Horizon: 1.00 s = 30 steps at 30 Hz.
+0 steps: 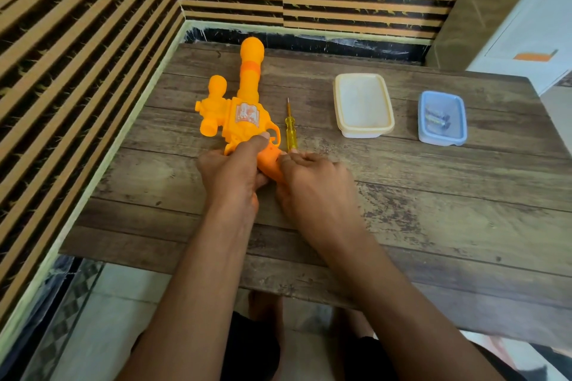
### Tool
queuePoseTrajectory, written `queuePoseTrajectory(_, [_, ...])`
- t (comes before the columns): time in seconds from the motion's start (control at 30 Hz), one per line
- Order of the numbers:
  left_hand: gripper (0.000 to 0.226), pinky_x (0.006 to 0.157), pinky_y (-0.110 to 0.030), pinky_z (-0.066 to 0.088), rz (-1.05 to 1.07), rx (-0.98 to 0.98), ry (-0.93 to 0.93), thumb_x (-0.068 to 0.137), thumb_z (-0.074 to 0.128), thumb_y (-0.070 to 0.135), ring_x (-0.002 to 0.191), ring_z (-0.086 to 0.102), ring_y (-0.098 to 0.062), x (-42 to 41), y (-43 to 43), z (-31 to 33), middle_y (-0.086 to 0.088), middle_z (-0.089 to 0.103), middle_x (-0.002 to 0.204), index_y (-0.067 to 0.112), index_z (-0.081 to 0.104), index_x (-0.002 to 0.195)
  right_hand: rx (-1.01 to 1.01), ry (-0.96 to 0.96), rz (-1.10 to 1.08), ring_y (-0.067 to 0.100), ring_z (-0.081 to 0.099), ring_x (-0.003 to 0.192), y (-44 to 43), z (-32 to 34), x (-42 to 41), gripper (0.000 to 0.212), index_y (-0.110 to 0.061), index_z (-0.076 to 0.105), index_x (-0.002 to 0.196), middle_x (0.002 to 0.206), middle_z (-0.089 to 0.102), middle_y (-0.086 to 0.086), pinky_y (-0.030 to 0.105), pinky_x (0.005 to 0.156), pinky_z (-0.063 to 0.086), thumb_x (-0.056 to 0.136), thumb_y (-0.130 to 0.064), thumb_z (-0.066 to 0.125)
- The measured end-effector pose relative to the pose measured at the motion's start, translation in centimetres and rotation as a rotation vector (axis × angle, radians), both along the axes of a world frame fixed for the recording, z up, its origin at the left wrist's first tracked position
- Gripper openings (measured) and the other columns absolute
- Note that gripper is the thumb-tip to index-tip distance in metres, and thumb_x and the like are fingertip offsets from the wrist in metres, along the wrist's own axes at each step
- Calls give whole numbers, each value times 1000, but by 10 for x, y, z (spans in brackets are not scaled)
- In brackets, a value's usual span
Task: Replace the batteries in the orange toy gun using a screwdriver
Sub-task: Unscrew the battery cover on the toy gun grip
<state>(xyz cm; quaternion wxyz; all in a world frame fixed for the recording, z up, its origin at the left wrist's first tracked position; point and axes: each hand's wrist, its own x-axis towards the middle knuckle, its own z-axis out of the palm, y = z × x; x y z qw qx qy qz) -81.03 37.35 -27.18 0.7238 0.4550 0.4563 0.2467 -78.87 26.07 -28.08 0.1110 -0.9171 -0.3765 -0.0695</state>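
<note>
1. Toy gun (244, 114) lies on bench (433, 225), barrel pointing away from you.
2. Your L hand (230, 170) & R hand (312, 182): fingers (252, 145) of both curl round its grip.
3. Screwdriver (291, 129) lies just R of gun.

One wide-angle camera, worn on the person's head, looks forward and steeply down onto a wooden table (433, 225) from close range. Both forearms enter from 6 o'clock and fill the lower frame. The left hand (230, 170) and right hand (312, 185) meet on the orange toy gun (244, 114) just left of centre. A striped wall (93, 40) sweeps from 9 to 12 o'clock, and the person's legs (266, 306) show beneath the table's near edge.
</note>
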Motion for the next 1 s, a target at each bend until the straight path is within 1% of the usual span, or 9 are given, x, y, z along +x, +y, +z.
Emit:
queuePoseTrajectory(0.07, [18,51,-30,58,-5,1,3,79,85,2,74,76,-26,0,0,1,-4,76,75,13,71,79,-30,-21,-16,32,79,80,3,-2,-4,32,-6,78,90,95,80,15,32,51,57,62,-15,92])
queuePoseTrajectory(0.27, [18,48,-26,56,-21,-2,-8,80,85,1,63,74,-17,-1,1,1,1,75,66,12,71,77,-14,-86,-54,34,79,87,7,-8,-9,34,-2,79,95,98,80,17,34,52,59,65,-14,90])
queuePoseTrajectory(0.37, [18,46,-24,54,-29,-10,-6,80,85,0,58,71,-15,-1,4,0,2,74,65,12,71,79,36,-117,-27,34,79,88,8,-11,-14,16,-4,77,91,94,80,14,37,53,59,79,-10,69])
queuePoseTrajectory(0.43, [18,47,-26,55,-29,-21,-10,80,84,-1,63,72,-19,-1,5,-1,-3,76,74,12,72,81,70,-93,-14,35,78,91,6,-12,-15,24,-5,77,92,97,80,14,39,56,61,83,-11,55])
queuePoseTrajectory(0.53, [17,49,-29,57,-36,-31,-13,79,84,-1,67,74,-22,0,6,-2,-9,76,82,10,72,84,91,-123,-18,37,78,89,2,-11,-16,21,-4,78,94,97,80,15,40,60,63,79,-10,66])
queuePoseTrajectory(0.7, [17,45,-26,53,-42,-11,-7,78,85,1,51,67,-13,1,8,-4,-8,71,76,7,72,88,211,-194,4,33,76,74,-4,-6,-25,8,-9,76,86,83,78,8,32,52,55,80,-9,70])
queuePoseTrajectory(0.83, [17,48,-32,58,-62,-30,-29,79,84,-1,55,71,-15,1,9,-4,-8,74,74,7,72,89,404,-72,-8,37,59,50,-18,1,-26,12,-9,64,76,66,63,8,33,42,46,76,-2,74])
queuePoseTrajectory(0.9, [19,53,-37,62,-60,-36,-31,79,84,-2,69,77,-22,3,10,-4,-12,78,85,8,72,90,504,9,-20,41,61,53,-29,3,-20,6,-8,69,86,72,66,10,44,43,52,81,-5,68])
queuePoseTrajectory(1.0, [21,56,-42,65,-59,-37,-26,80,84,-2,72,78,-22,4,11,-4,-8,79,80,12,71,88,543,62,-60,41,68,67,-48,6,-1,17,-9,74,96,83,72,10,48,55,57,86,-13,60])
